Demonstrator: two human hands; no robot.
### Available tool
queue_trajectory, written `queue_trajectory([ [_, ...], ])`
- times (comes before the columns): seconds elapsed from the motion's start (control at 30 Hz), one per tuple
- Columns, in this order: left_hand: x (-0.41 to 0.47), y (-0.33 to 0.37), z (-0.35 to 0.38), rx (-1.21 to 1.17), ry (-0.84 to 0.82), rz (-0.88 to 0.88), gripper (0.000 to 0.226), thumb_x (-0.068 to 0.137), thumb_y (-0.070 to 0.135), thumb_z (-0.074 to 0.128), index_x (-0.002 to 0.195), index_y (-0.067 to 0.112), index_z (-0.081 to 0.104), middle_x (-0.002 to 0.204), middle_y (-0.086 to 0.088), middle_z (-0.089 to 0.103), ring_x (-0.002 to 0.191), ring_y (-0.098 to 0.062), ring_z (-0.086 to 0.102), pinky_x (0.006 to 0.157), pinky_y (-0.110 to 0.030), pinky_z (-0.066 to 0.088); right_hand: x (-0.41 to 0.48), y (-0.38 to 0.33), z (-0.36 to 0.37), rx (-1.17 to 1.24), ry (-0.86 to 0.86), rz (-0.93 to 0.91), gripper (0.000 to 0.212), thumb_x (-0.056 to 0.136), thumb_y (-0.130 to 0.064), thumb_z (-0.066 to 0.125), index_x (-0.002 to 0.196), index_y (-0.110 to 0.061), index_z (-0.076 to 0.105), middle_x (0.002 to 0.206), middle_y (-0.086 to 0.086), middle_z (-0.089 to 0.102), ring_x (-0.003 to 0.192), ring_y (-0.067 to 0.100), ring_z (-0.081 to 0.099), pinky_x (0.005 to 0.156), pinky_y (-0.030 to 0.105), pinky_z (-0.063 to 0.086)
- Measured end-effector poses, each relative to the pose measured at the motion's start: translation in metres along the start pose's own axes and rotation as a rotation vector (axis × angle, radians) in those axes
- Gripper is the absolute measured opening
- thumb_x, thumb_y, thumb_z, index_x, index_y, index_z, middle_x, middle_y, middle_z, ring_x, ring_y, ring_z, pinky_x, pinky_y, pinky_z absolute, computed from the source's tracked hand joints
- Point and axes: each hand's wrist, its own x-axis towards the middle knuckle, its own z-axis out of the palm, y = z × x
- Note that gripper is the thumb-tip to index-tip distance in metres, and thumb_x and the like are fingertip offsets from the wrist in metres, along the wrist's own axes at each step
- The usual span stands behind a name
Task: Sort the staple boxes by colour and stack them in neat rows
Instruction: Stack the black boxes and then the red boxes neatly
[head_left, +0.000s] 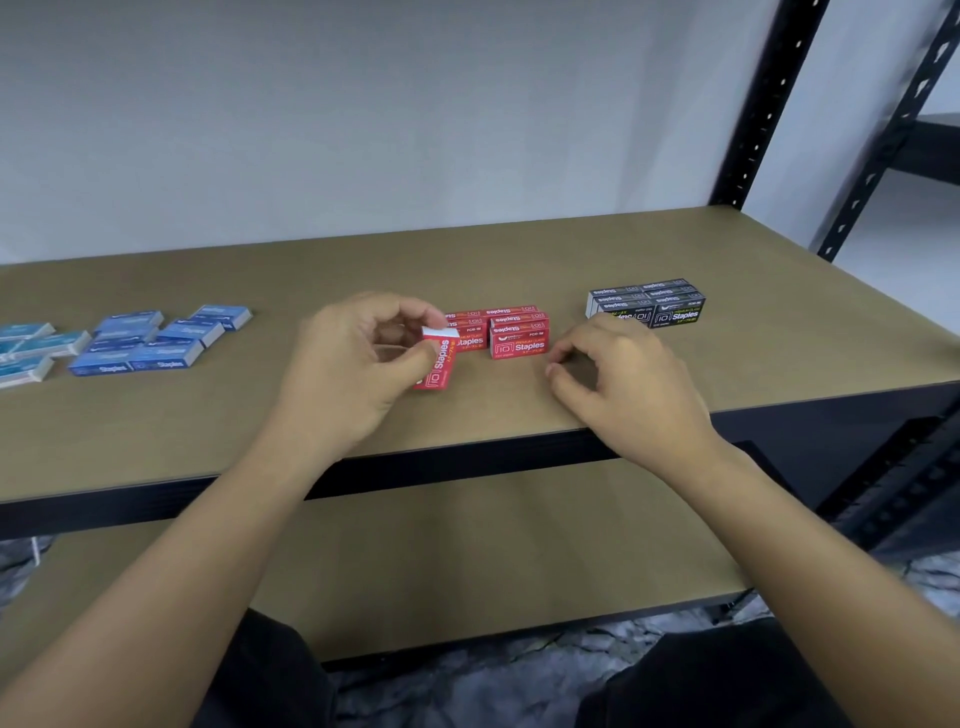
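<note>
Right, a pale wall (363, 104) filled the back, and in front of it ran the broad brown shelf (519, 249) of a black metal rack (763, 104), with a lower shelf (493, 545) of the same brown beneath it.

Over on the far left sat the blue boxes (150, 343), a loose spread lying flat, with paler blue boxes (31, 345) beside them at the very edge of view. Far right, well apart from everything else, the black boxes (649, 304) were packed tight in a tidy block, stacked at least two high. Centre stage, the red boxes (511, 332) stood in a stacked group, labels facing forward, though the left part of that group was hidden behind fingers.

And the hands! The left hand (353, 364) pinched a single red box (439, 364) near its top end between thumb and fingertips, holding it on end and slightly tilted, just left of and in front of the red group. Whether its lower end touched the shelf, I could not tell. The right hand (623, 384) hovered just right of the red group with fingers loosely curled, holding nothing at all, its knuckles partly covering the lower left corner of the black block.
</note>
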Motion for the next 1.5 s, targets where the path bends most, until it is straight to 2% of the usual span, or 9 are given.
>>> queue_trajectory([
  [0.1, 0.003, 0.002, 0.007, 0.18, -0.085, 0.116, 0.029, 0.082, 0.003, 0.07, 0.101, 0.025, 0.072, 0.09, 0.004, 0.068, 0.077, -0.006, 0.065, 0.076, -0.016, 0.052, 0.0, 0.0, 0.0, -0.008, -0.004, -0.003, 0.017, 0.088, -0.04, 0.057, 0.094, -0.026, 0.067, 0.096, -0.009, 0.061, 0.097, 0.017, 0.055, 0.075, 0.041, 0.052],
  [0.2, 0.006, 0.003, 0.016, 0.17, -0.136, 0.121, 0.035, 0.08, 0.006, 0.073, 0.109, 0.025, 0.068, 0.09, 0.008, 0.068, 0.079, -0.007, 0.065, 0.081, -0.017, 0.052, 0.0, 0.0, 0.0, -0.017, -0.008, 0.003, 0.018, 0.089, -0.041, 0.056, 0.094, -0.027, 0.066, 0.097, -0.01, 0.06, 0.098, 0.017, 0.054, 0.075, 0.041, 0.052],
  [0.27, 0.006, 0.0, 0.02, 0.185, -0.136, 0.11, 0.031, 0.078, 0.009, 0.076, 0.104, 0.022, 0.067, 0.092, 0.008, 0.069, 0.083, -0.007, 0.065, 0.082, -0.019, 0.052, -0.001, 0.0, 0.0, -0.012, -0.012, 0.003, 0.018, 0.089, -0.041, 0.055, 0.094, -0.027, 0.066, 0.097, -0.01, 0.06, 0.098, 0.016, 0.054, 0.074, 0.041, 0.052],
  [0.4, 0.002, -0.009, 0.021, 0.294, -0.115, 0.13, 0.021, 0.077, 0.012, 0.078, 0.091, 0.024, 0.069, 0.087, 0.015, 0.07, 0.084, 0.004, 0.065, 0.084, -0.02, 0.051, -0.001, 0.0, 0.0, -0.008, -0.014, 0.006, 0.019, 0.089, -0.041, 0.054, 0.095, -0.028, 0.066, 0.098, -0.011, 0.06, 0.099, 0.015, 0.053, 0.075, 0.04, 0.052],
  [0.57, -0.009, -0.013, 0.012, 0.463, -0.009, 0.257, 0.021, 0.077, 0.012, 0.077, 0.097, 0.021, 0.074, 0.097, 0.005, 0.059, 0.09, -0.016, 0.057, 0.079, -0.028, 0.045, -0.001, 0.001, 0.0, -0.007, -0.01, -0.002, 0.019, 0.088, -0.042, 0.054, 0.095, -0.029, 0.066, 0.098, -0.011, 0.06, 0.098, 0.015, 0.054, 0.075, 0.041, 0.052],
  [0.77, 0.002, -0.018, 0.015, 0.67, 0.013, 0.344, 0.023, 0.079, 0.014, 0.075, 0.099, 0.024, 0.073, 0.09, 0.007, 0.062, 0.079, -0.02, 0.05, 0.07, -0.043, 0.047, -0.001, 0.0, 0.0, -0.01, -0.004, 0.0, 0.018, 0.088, -0.041, 0.055, 0.094, -0.028, 0.066, 0.097, -0.011, 0.06, 0.097, 0.015, 0.054, 0.074, 0.04, 0.052],
  [1.23, 0.023, -0.023, 0.026, 0.698, -0.012, 0.384, 0.021, 0.081, 0.012, 0.072, 0.1, 0.019, 0.07, 0.09, 0.003, 0.061, 0.078, -0.026, 0.054, 0.071, -0.045, 0.048, 0.001, -0.001, 0.0, 0.005, -0.001, 0.021, 0.015, 0.087, -0.04, 0.059, 0.092, -0.028, 0.066, 0.095, -0.011, 0.06, 0.098, 0.016, 0.054, 0.075, 0.04, 0.052],
  [1.5, 0.023, -0.022, 0.028, 0.735, 0.0, 0.383, 0.021, 0.081, 0.013, 0.071, 0.101, 0.019, 0.07, 0.089, 0.002, 0.06, 0.078, -0.024, 0.052, 0.068, -0.039, 0.045, 0.0, -0.002, 0.0, -0.008, 0.003, 0.021, 0.014, 0.088, -0.04, 0.059, 0.092, -0.029, 0.066, 0.095, -0.011, 0.059, 0.097, 0.014, 0.053, 0.074, 0.038, 0.051],
])
